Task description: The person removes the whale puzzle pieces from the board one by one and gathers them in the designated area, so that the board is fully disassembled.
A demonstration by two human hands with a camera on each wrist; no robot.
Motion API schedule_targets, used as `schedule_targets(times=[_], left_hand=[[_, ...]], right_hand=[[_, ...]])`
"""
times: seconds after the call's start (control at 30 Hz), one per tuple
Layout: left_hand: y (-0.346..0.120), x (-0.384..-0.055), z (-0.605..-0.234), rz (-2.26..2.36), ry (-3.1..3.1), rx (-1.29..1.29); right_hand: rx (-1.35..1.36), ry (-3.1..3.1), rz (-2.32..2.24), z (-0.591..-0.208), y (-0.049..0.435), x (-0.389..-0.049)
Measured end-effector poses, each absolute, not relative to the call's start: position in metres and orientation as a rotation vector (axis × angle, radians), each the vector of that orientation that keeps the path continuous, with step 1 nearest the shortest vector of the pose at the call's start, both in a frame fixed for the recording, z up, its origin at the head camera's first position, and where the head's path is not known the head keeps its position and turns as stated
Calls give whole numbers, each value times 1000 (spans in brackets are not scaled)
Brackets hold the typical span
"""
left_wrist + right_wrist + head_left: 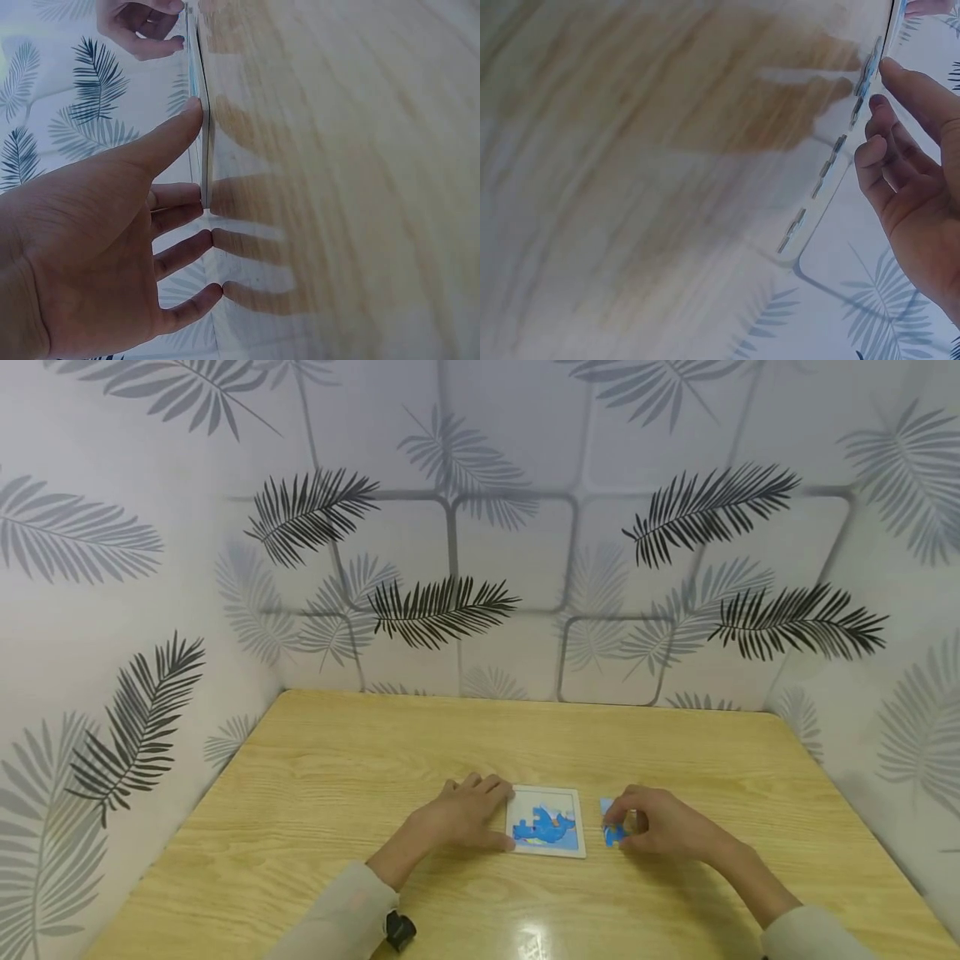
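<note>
A square jigsaw board [547, 852] with a pale rim lies flat on the table, its lower part filled with a blue dolphin picture. My left hand [472, 814] rests at its left side, thumb at the near corner and fingers spread toward the far corner. In the left wrist view, the left thumb [176, 135] touches the board's edge [207, 165]. Beside the board, blue jigsaw pieces [613, 837] lie under the bent thumb and fingers of my right hand [667, 827]. Whether they pinch a piece is unclear. The right wrist view shows several pieces [829, 166] in a row.
The wooden table [360, 743] runs back to a wall [510, 552] covered in leaf prints. More leaf-printed wall stands at both sides. A black wrist device [400, 931] sits by the left sleeve [337, 910].
</note>
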State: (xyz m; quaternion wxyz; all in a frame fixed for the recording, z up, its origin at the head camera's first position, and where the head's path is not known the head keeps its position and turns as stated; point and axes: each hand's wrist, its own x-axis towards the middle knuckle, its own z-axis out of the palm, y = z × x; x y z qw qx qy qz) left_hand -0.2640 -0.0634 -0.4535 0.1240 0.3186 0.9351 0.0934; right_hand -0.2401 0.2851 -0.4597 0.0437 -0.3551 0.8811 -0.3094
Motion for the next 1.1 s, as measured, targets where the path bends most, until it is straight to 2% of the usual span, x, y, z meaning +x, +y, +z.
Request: schedule_targets(times=[0.5,1.1], left_hand=[[-65,-266,-454,271,2728,943],[-63,-267,-458,249,2742,934]], right_hand=[[-1128,2667,-1017,-458,248,-255],[-998,2583,-980,-466,200,-265]])
